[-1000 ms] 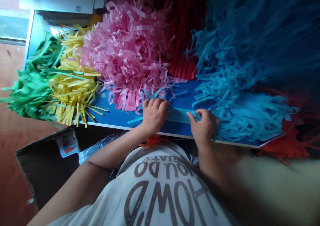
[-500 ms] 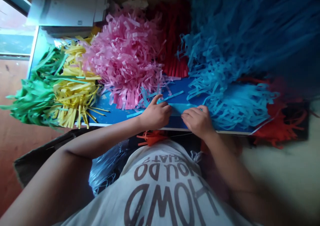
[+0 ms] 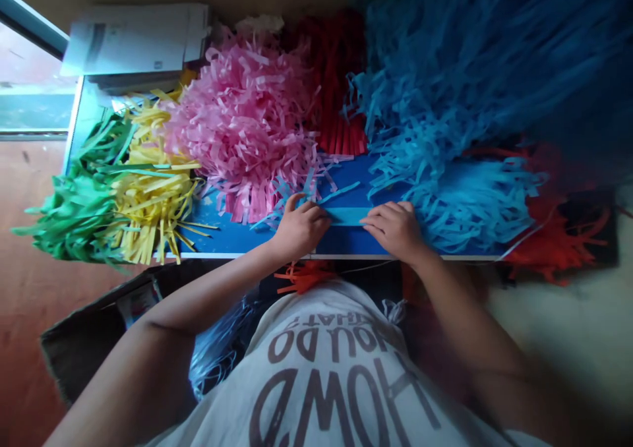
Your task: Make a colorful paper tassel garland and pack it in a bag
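Note:
A folded strip of light blue paper (image 3: 346, 215) lies flat on the blue table (image 3: 237, 239) near its front edge. My left hand (image 3: 298, 230) presses down on the strip's left end with curled fingers. My right hand (image 3: 395, 228) holds the strip's right end, fingers bent and pinched on it. Just right of that hand spreads a heap of light blue fringed paper (image 3: 459, 196). Loose blue slivers (image 3: 297, 190) lie just beyond my left hand.
Heaps of fringed paper crowd the table: pink (image 3: 247, 130), yellow (image 3: 148, 190), green (image 3: 69, 216), red (image 3: 341, 91), more red at the right (image 3: 554, 249). White sheets (image 3: 133, 38) lie at the back left. A cardboard box (image 3: 89, 341) stands below the table.
The view has shifted a little. My hands stay on the strip; they have moved slightly apart along it, and the left forefinger has come down.

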Demonstrator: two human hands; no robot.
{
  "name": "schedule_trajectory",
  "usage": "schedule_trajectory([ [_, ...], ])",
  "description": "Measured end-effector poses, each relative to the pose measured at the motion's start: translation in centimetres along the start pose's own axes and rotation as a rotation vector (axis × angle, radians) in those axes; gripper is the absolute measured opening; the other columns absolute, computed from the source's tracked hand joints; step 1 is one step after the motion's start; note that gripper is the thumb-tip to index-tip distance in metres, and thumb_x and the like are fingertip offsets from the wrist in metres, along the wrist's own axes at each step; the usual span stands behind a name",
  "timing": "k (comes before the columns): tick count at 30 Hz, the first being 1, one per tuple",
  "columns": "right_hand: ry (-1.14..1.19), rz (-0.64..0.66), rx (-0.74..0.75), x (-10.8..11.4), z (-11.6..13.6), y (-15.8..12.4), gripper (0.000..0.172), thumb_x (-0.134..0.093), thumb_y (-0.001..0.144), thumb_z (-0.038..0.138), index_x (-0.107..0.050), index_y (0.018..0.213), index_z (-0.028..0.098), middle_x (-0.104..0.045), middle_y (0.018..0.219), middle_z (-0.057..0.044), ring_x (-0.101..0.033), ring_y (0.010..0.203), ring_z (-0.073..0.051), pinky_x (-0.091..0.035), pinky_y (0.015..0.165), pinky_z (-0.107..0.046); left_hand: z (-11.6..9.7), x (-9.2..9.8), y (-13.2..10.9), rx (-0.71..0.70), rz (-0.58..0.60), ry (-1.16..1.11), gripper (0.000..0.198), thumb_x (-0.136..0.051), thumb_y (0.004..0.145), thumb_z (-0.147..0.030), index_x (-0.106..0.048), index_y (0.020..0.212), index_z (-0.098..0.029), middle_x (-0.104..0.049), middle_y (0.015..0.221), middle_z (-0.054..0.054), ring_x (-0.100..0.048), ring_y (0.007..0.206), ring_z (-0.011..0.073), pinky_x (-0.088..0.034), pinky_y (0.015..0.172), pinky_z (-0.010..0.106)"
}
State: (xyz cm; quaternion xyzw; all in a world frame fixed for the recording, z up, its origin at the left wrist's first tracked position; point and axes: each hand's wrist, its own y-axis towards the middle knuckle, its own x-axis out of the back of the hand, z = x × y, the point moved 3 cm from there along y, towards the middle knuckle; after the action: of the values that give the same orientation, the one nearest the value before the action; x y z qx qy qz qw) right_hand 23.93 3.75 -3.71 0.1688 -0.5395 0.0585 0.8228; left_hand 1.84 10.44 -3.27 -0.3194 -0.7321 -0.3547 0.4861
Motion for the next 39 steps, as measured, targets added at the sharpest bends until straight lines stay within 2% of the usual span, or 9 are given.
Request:
schedule_trajectory([
  [4, 0.079, -0.026, -0.139, -0.4, -1.3, 0.2, 0.025, -0.06, 0.098, 0.032, -0.073, 0.079, 0.024, -0.074, 0.086, -0.001, -0.06, 0.083, -0.018, -0.028, 0.08, -0.035, 1.1, 0.3, -0.1, 0.148, -0.013, -0.05, 0.025, -0.057, 0.098, -0.037, -0.075, 0.088, -0.024, -0.076, 0.093, 0.005, -0.061, 0.096, 0.0242, -0.034, 0.1, 0.052],
  [10, -0.071, -0.061, -0.294, -0.8, -0.7, 1.6, 0.032, -0.062, 0.094, 0.036, -0.063, 0.067, 0.021, -0.07, 0.07, -0.002, -0.057, 0.072, -0.019, -0.026, 0.078, -0.036, 0.6, -0.1, 0.8, 0.284, -0.041, 0.038, 0.029, -0.055, 0.096, -0.034, -0.072, 0.077, -0.019, -0.072, 0.083, 0.008, -0.059, 0.092, 0.0273, -0.034, 0.095, 0.054],
  [17, -0.061, -0.06, -0.318, -1.3, -1.2, 1.7, 0.03, -0.064, 0.091, 0.034, -0.061, 0.065, 0.021, -0.068, 0.068, -0.002, -0.058, 0.073, -0.02, -0.028, 0.077, -0.036, 0.8, -0.2, 1.3, 0.273, -0.005, 0.092, 0.031, -0.057, 0.095, -0.036, -0.069, 0.071, -0.019, -0.069, 0.077, 0.009, -0.057, 0.086, 0.0273, -0.035, 0.091, 0.054],
  [21, -0.155, -0.138, -0.329, -0.4, -0.2, 1.7, 0.019, -0.065, 0.092, 0.035, -0.066, 0.079, 0.021, -0.072, 0.078, -0.004, -0.059, 0.079, -0.021, -0.028, 0.08, -0.037, 1.0, 0.5, 1.4, 0.231, -0.061, 0.158, 0.019, -0.06, 0.095, -0.035, -0.072, 0.095, -0.02, -0.072, 0.094, 0.009, -0.058, 0.094, 0.0278, -0.036, 0.094, 0.052],
  [24, -0.255, -0.173, -0.232, 0.5, 1.3, 1.8, 0.01, -0.06, 0.096, 0.027, -0.069, 0.093, 0.023, -0.075, 0.093, -0.004, -0.06, 0.091, -0.022, -0.025, 0.088, -0.04, 0.5, 0.7, 1.5, -0.034, -0.083, 0.185, 0.017, -0.055, 0.099, -0.025, -0.071, 0.103, -0.026, -0.073, 0.102, 0.004, -0.059, 0.1, 0.0241, -0.035, 0.099, 0.048],
  [27, -0.235, -0.08, -0.103, 0.8, 1.9, 1.5, 0.019, -0.054, 0.098, 0.019, -0.07, 0.088, 0.023, -0.075, 0.086, -0.002, -0.059, 0.089, -0.02, -0.024, 0.087, -0.04, 0.3, 0.6, 1.7, -0.182, 0.023, 0.169, 0.024, -0.049, 0.102, -0.023, -0.072, 0.098, -0.026, -0.074, 0.095, 0.002, -0.06, 0.099, 0.0225, -0.034, 0.103, 0.047],
  [32, -0.181, -0.015, 0.032, 1.1, 1.8, 1.8, 0.017, -0.056, 0.095, 0.02, -0.073, 0.098, 0.023, -0.075, 0.095, -0.003, -0.058, 0.093, -0.021, -0.025, 0.084, -0.04, 0.5, 0.9, 2.6, -0.176, 0.083, 0.118, 0.024, -0.05, 0.097, -0.018, -0.073, 0.093, -0.022, -0.075, 0.093, 0.004, -0.06, 0.102, 0.0252, -0.032, 0.107, 0.053],
  [35, -0.186, 0.086, 0.153, 0.2, 2.2, 3.2, 0.021, -0.053, 0.096, 0.018, -0.072, 0.089, 0.02, -0.073, 0.09, -0.005, -0.056, 0.084, -0.019, -0.026, 0.082, -0.039, 0.5, 1.0, 3.3, -0.115, 0.105, 0.066, 0.018, -0.057, 0.09, -0.025, -0.074, 0.087, -0.022, -0.075, 0.09, 0.006, -0.06, 0.102, 0.0285, -0.031, 0.106, 0.059],
  [39, -0.146, 0.134, 0.121, -0.5, 1.4, 4.8, 0.021, -0.056, 0.093, 0.019, -0.072, 0.079, 0.019, -0.071, 0.083, -0.005, -0.055, 0.079, -0.018, -0.026, 0.081, -0.039, 0.3, 0.7, 3.6, -0.083, 0.097, 0.042, 0.018, -0.063, 0.085, -0.033, -0.075, 0.09, -0.021, -0.075, 0.093, 0.009, -0.06, 0.104, 0.0312, -0.03, 0.106, 0.062],
])
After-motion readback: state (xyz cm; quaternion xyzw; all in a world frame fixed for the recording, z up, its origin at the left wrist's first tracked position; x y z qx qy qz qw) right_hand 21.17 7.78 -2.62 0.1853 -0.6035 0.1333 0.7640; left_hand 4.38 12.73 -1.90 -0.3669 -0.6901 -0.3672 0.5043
